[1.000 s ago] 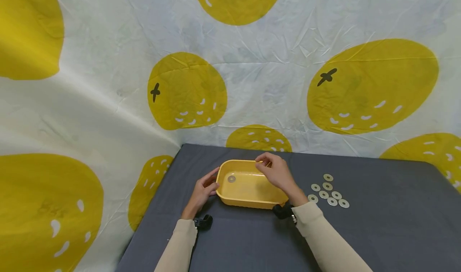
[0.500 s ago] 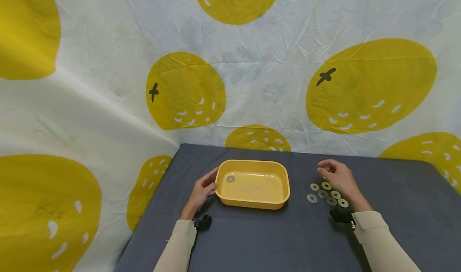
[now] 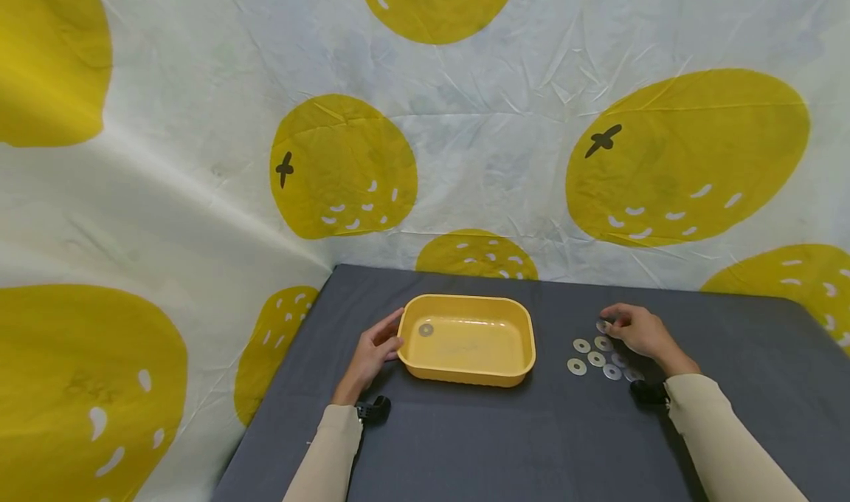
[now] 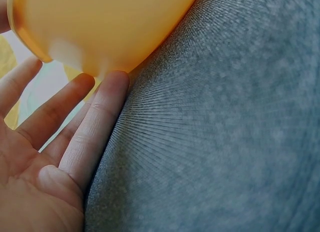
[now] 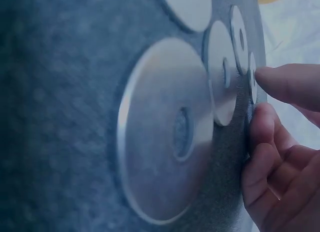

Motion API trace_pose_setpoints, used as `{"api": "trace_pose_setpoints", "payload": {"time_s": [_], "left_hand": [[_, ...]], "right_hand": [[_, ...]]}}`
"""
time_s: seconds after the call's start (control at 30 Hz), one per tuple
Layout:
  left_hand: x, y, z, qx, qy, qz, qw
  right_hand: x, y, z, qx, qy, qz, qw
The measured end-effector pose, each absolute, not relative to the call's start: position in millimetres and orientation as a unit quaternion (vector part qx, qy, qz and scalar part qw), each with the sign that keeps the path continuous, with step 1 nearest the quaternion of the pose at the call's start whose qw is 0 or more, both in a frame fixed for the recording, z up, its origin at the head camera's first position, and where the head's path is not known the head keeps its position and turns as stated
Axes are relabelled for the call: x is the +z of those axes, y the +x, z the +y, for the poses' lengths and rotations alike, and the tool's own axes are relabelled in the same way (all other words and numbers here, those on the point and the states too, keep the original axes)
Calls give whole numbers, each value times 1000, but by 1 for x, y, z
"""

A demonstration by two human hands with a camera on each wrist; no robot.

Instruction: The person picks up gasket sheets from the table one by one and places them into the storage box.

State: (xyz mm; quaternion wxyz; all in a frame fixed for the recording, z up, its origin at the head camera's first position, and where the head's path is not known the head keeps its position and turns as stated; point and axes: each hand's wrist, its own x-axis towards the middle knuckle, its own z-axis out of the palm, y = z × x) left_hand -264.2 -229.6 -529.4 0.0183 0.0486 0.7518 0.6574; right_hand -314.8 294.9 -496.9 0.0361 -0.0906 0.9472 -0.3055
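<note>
A shallow yellow plastic tub [image 3: 465,374] stands on the dark grey cloth, with one flat metal washer [image 3: 426,330] inside near its left end. My left hand [image 3: 370,351] rests against the tub's left end; in the left wrist view, nearly straight fingers [image 4: 102,119] touch the outer wall. To the right, my right hand [image 3: 644,332] reaches the farthest of several loose washers and pinches that washer [image 3: 601,326] at its edges with thumb and fingertips. In the right wrist view a large nearby washer [image 5: 150,142] lies flat, and the pinched one is partly hidden by fingers.
Other washers [image 3: 577,367] lie close together between the tub and my right wrist, some in its shadow. A hanging white cloth [image 3: 491,170] printed with yellow fruit rises behind the table [image 3: 465,450] and along its left side.
My right hand has moved from above the tub rightward to the loose washers, then down onto the farthest one. My left hand and the tub have stayed in place.
</note>
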Motion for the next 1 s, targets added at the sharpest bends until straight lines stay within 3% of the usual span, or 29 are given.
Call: {"api": "trace_pose_setpoints", "payload": {"time_s": [0.6,1.0], "left_hand": [[-527,-263,-227,652,49,757,17],[-526,-264,-228,659,38,751,27]], "right_hand": [[-499,-331,299,-275,-104,953,67],[-498,-323,297,-271,-78,959,27]]}}
